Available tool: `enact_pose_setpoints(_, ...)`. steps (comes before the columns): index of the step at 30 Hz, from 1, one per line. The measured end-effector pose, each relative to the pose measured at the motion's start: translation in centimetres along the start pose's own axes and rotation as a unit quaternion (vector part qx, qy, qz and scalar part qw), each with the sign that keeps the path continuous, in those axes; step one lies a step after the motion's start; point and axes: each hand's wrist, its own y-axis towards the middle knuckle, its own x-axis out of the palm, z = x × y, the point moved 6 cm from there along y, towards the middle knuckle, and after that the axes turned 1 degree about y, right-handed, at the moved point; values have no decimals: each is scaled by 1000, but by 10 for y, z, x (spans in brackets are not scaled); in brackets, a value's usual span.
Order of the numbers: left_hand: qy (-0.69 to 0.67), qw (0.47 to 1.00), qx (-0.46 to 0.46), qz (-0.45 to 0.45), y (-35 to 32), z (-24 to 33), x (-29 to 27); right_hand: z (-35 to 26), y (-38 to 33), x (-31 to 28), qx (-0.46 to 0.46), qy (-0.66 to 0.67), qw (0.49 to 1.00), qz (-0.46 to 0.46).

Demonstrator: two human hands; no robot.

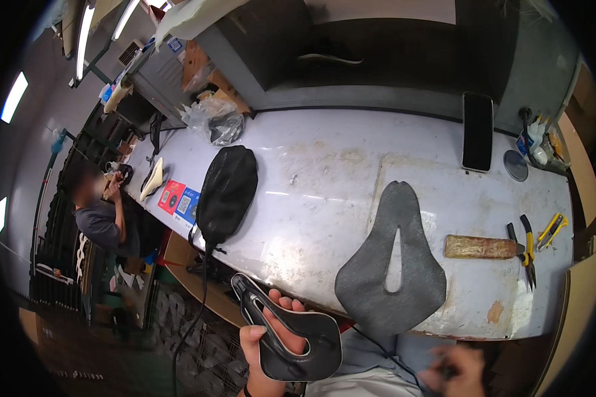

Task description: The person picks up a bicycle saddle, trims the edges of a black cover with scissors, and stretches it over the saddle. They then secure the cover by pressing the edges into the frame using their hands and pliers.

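Note:
My left hand (255, 344) grips a black bicycle saddle (311, 360), its fingers showing through the long slot in the middle and its thumb on the near side. The saddle is tilted in front of me, just off the table's near edge. Flat on the table to its right lies a dark grey saddle cover (410, 264) with a narrow central slot. At the lower right, close to my body, is my right hand (457, 369), smeared by motion. A dark spot shows among its fingers, too blurred to name.
On the white table (311, 218) lie a black padded bag (228, 192), a phone (477, 132), a taped wooden-looking block (480, 247), pliers (528, 248) and a yellow cutter (551, 231). A dark cable (195, 317) hangs off the near edge. A co-worker (109, 215) is at the far left.

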Motion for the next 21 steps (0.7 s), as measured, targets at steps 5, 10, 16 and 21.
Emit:
enact_pose_setpoints(5,81,996,15,37,-32,8,2,-22,28,83,-109,12,983,-144)
enact_pose_setpoints(10,30,998,40,27,-51,18,-15,-23,38,116,-106,-44,981,-158)
enact_pose_setpoints(16,-32,998,46,3,-58,21,-30,-33,42,128,-102,-16,975,-196)
enact_pose_setpoints(21,-108,993,40,-10,-60,20,-28,-34,44,135,-86,58,968,-227)
